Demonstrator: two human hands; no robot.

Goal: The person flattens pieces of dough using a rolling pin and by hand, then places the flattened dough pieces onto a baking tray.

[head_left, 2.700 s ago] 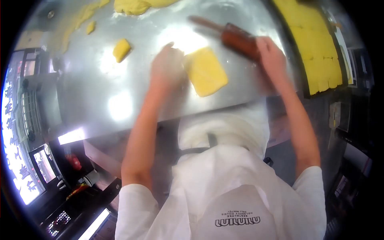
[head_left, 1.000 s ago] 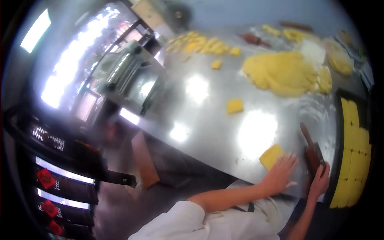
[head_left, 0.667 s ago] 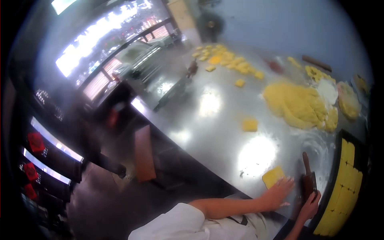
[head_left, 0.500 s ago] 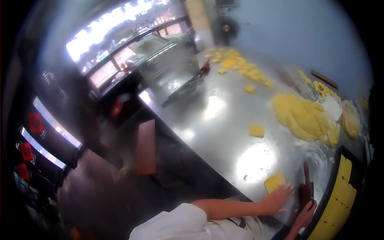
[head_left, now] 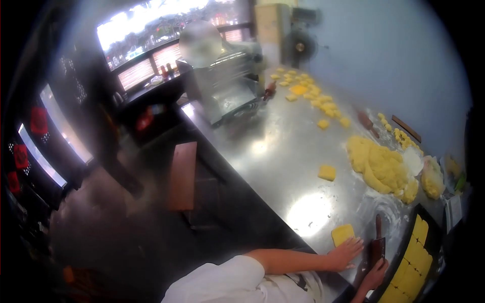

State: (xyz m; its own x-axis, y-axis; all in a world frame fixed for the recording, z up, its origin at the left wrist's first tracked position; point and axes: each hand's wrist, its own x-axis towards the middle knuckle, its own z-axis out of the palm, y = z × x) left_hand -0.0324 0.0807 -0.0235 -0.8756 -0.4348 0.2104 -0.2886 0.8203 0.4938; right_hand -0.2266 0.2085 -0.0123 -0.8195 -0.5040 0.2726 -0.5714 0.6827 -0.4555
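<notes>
Shifts left hand (head_left: 345, 254), the nearer, between dough square (head_left: 342, 234) and rolling pin (head_left: 378, 246), fingers extended, empty; clasps pin in right hand (head_left: 375, 275), axis slanting from table's (head_left: 288, 161) near edge.

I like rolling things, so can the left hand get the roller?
Probably yes: only table lies between the left hand and the roller, though the right hand grips its near end.
</notes>
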